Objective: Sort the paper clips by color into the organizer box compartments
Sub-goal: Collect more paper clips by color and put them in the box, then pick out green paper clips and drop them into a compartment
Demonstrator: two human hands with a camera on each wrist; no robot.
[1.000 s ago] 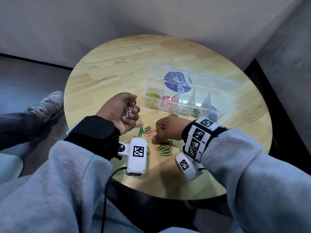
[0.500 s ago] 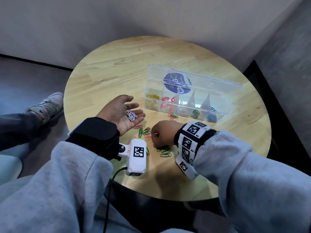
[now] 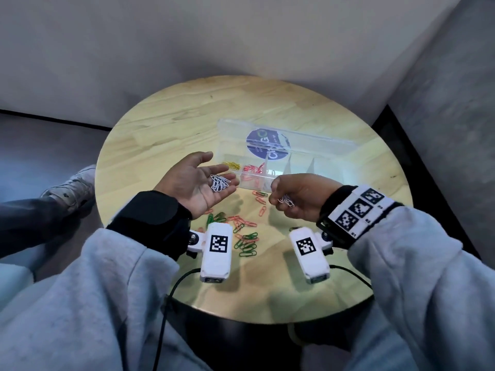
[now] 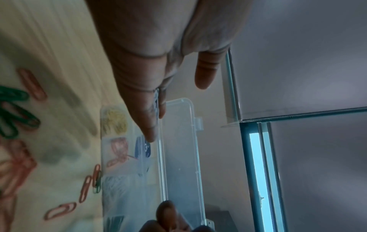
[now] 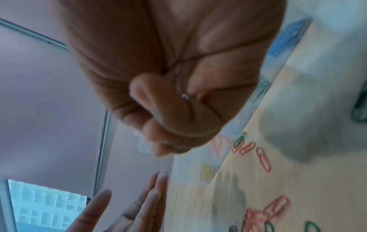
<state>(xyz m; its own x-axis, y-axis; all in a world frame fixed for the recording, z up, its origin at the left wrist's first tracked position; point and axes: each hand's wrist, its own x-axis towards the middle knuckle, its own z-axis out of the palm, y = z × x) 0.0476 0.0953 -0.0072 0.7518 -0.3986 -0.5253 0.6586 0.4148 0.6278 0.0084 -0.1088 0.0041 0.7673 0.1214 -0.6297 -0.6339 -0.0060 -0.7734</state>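
Observation:
My left hand (image 3: 207, 178) lies palm up above the table, fingers straight, with a small bunch of white paper clips (image 3: 219, 182) resting on it. To its right, my right hand (image 3: 285, 195) is curled and pinches a few white paper clips (image 3: 286, 202) just in front of the organizer box (image 3: 329, 167). The clear box stands with its lid folded back; yellow clips (image 3: 231, 165) fill its leftmost compartment and red clips (image 3: 253, 169) the one beside it. In the left wrist view the straight fingers (image 4: 145, 119) hover over the box (image 4: 178, 157).
Loose red and green clips (image 3: 245, 239) lie scattered on the round wooden table (image 3: 166, 124) between my wrists and just before the box. A shoe (image 3: 72, 186) and a leg show beyond the table's left edge. Walls close in behind and at right.
My left hand opened from a loose fist to a flat palm holding the white clips. My right hand lifted off the loose pile, turned over and rose toward the box with white clips.

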